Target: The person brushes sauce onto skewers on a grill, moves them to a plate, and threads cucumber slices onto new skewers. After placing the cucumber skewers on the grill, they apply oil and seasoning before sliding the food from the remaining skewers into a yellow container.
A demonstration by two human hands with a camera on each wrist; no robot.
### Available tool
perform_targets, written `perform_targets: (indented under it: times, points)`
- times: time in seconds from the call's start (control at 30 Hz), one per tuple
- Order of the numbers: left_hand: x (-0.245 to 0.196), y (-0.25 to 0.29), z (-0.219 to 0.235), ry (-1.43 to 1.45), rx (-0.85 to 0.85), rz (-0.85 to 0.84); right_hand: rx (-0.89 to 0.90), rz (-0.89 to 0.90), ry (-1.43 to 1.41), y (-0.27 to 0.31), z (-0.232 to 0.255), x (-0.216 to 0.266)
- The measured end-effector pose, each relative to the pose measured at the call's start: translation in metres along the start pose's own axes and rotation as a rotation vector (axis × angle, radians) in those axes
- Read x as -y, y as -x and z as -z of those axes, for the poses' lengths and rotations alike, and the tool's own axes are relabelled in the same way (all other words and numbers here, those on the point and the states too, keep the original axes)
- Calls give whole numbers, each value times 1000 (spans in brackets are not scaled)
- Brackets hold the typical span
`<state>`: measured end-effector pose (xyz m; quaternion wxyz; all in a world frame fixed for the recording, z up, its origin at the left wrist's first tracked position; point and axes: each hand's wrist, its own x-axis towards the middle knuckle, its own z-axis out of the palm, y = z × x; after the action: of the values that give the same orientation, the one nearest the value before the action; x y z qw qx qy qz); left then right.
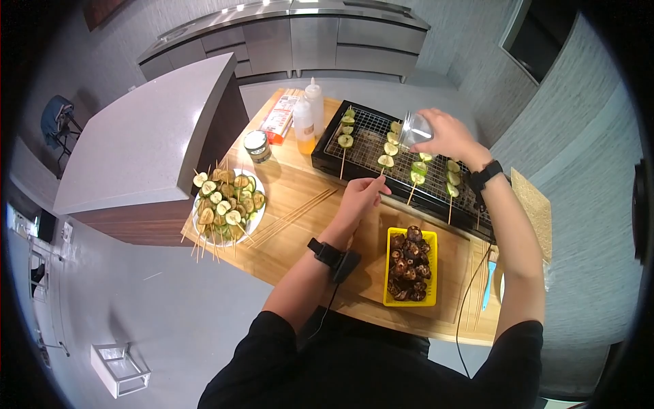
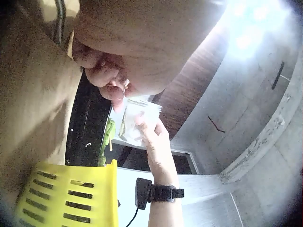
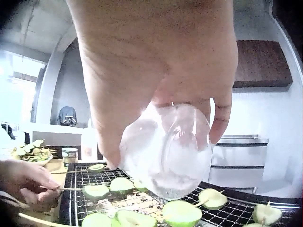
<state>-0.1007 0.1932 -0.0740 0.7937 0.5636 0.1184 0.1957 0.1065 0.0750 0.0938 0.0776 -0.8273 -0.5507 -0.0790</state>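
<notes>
On the black wire-mesh grill (image 1: 327,159) lie several skewers of green-edged vegetable slices. My left hand (image 1: 363,199) pinches the bare end of one vegetable skewer (image 1: 386,161) at the grill's near edge; in the right wrist view its slices (image 3: 96,191) rest over the mesh. With fingers and thumb around it, my right hand (image 1: 444,133) grips a clear shaker jar (image 1: 415,128), tilted above the grill. Close up, the jar (image 3: 173,156) hangs mouth-down over the slices, with some whitish content inside. Beside the gripped skewer lies another vegetable skewer (image 1: 417,178), to its right.
A yellow basket (image 1: 434,276) of dark mushrooms (image 1: 409,262) stands nearest my body. Left are a plate (image 1: 257,217) heaped with skewers, loose sticks (image 1: 296,213), a can (image 1: 257,146) and squeeze bottles (image 1: 304,128). A blue brush (image 1: 488,286) lies right, near a cable (image 1: 465,307).
</notes>
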Motion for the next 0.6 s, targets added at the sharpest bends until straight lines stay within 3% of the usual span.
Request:
perform_targets:
  times: [0.1, 0.2, 0.3, 0.5, 0.6]
  points:
    - [5, -2, 1, -3, 4, 3, -7, -113, -39, -10, 8, -6]
    - [3, -1, 2, -24, 1, 21, 38, -39, 31, -11, 2, -13]
    - [5, -2, 2, -13, 3, 10, -17, -116, -36, -14, 6, -12]
    - [-4, 1, 1, -45, -38, -16, 81, 18, -111, 0, 8, 7]
    - [-8, 5, 1, -61, -72, -15, -13, 42, -282, 6, 10, 13]
